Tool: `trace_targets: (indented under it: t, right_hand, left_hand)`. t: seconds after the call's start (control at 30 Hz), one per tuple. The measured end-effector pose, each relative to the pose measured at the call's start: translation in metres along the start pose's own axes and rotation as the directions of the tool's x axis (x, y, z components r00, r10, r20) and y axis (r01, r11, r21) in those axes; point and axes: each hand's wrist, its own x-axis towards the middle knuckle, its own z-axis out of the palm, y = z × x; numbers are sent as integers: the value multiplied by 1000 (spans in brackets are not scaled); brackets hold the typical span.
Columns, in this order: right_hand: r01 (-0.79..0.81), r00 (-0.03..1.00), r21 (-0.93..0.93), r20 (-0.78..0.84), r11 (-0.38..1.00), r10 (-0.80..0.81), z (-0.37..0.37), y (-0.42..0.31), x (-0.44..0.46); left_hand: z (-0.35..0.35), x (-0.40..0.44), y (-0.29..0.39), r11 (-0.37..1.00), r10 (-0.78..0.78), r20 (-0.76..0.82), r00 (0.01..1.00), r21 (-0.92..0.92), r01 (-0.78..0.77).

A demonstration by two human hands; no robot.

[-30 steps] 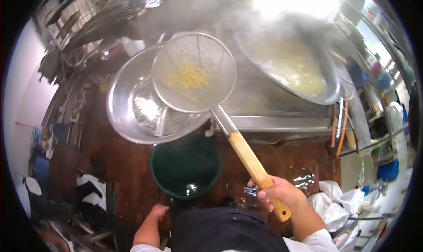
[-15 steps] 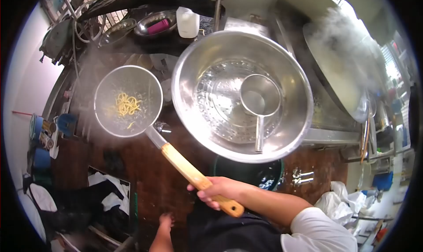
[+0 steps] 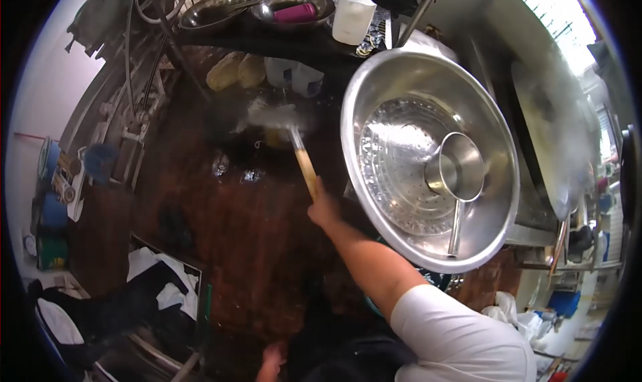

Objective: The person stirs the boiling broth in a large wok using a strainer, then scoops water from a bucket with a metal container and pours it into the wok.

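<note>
Head view, right hand (image 3: 324,209) gripping strainer (image 3: 295,139)

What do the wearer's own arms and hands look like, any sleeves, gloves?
Short, plain white fabric sleeve on the right; bare right forearm. Right hand and left hand ungloved, blurred. No wristband or markings visible. Left sleeve out of view.

From afar I see a glossy metal basin (image 3: 396,181), smooth metal dipper (image 3: 469,167) inside it, wooden handle (image 3: 306,171) to its left.
</note>
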Motion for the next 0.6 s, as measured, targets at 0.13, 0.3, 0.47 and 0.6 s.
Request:
trace_targets:
  t: [0.13,0.3,0.47,0.6]
  right_hand:
    - [-75,996,16,-40,997,76,-8,-14,2]
    - [-81,992,-101,-101,992,71,-11,-6,-16]
    - [-69,995,-158,67,985,80,-45,0,-47]
    - [-97,992,99,90,990,88,-67,-5,-117]
  left_hand:
    - [-31,25,-23,998,-54,1,999,-20,54]
    - [-36,13,6,997,-42,-72,997,-71,37]
    - [-13,6,46,996,86,-31,996,-17,-87]
    - [-8,25,59,989,146,90,985,-28,-144]
